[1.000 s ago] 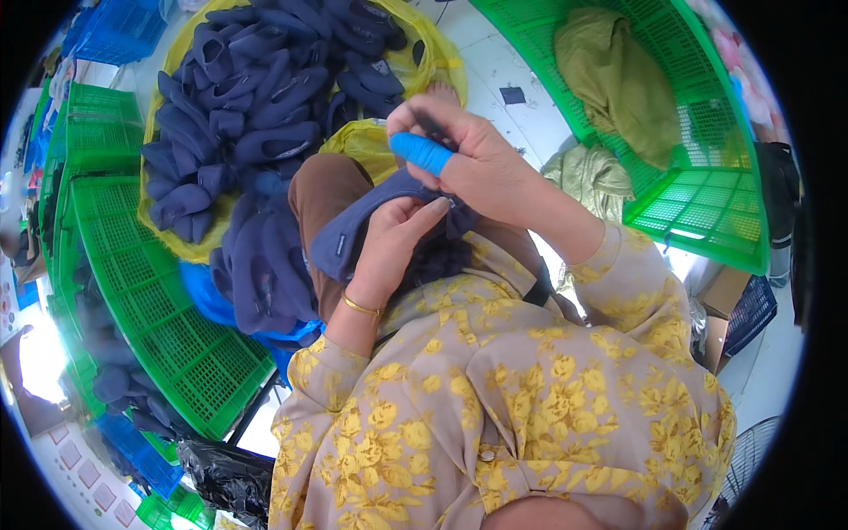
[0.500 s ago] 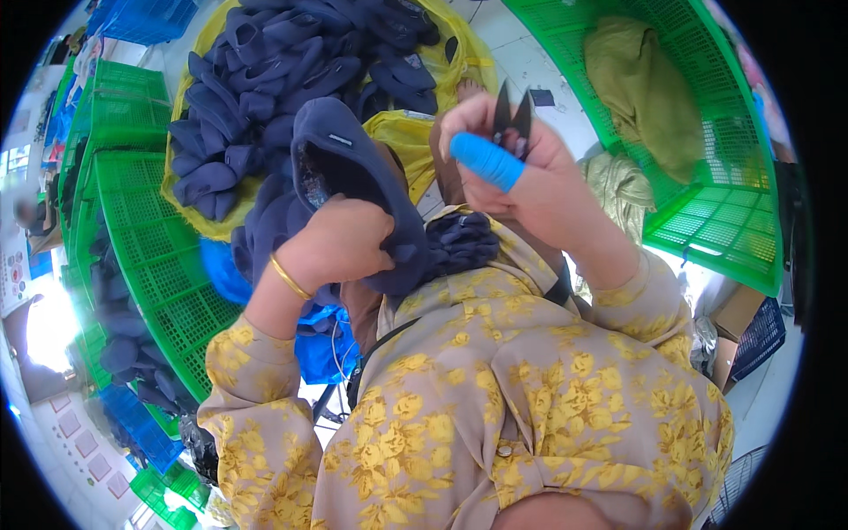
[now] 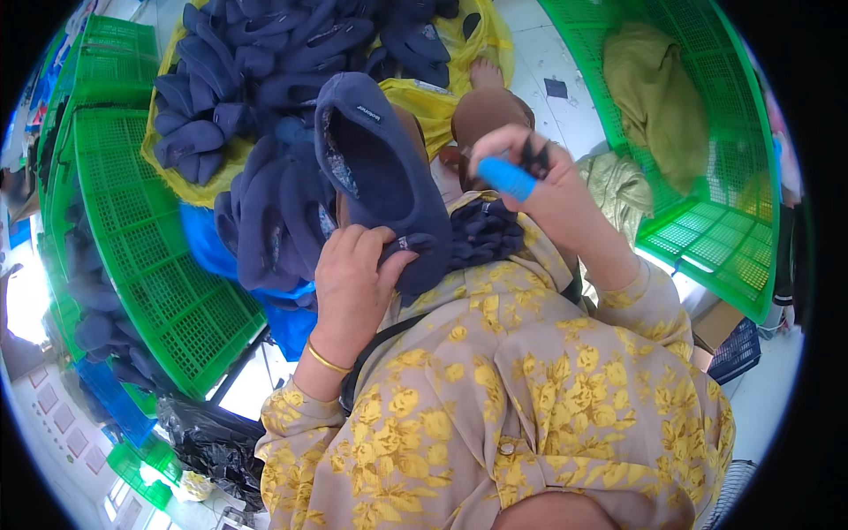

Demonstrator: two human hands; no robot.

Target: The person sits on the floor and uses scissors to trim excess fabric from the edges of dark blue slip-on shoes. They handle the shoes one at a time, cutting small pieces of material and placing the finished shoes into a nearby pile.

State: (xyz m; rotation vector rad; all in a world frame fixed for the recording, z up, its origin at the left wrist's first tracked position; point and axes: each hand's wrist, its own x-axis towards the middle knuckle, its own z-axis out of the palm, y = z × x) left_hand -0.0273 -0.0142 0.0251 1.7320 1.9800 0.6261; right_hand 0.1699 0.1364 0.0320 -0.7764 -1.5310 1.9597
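Between a yellow plastic sack (image 3: 496,40) and a green mesh basket (image 3: 583,44), white floor tiles (image 3: 533,49) are exposed. Beside a matching pile (image 3: 256,208), a navy fabric slipper (image 3: 380,146) is pinched by the left hand (image 3: 347,276); across a gap, blurred dark snips (image 3: 534,157) are gripped by the curled right hand (image 3: 549,187).

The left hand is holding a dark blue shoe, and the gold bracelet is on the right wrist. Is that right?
Not quite: the gold bracelet is on the left wrist, as the head view shows. The left hand is indeed holding a dark blue shoe.
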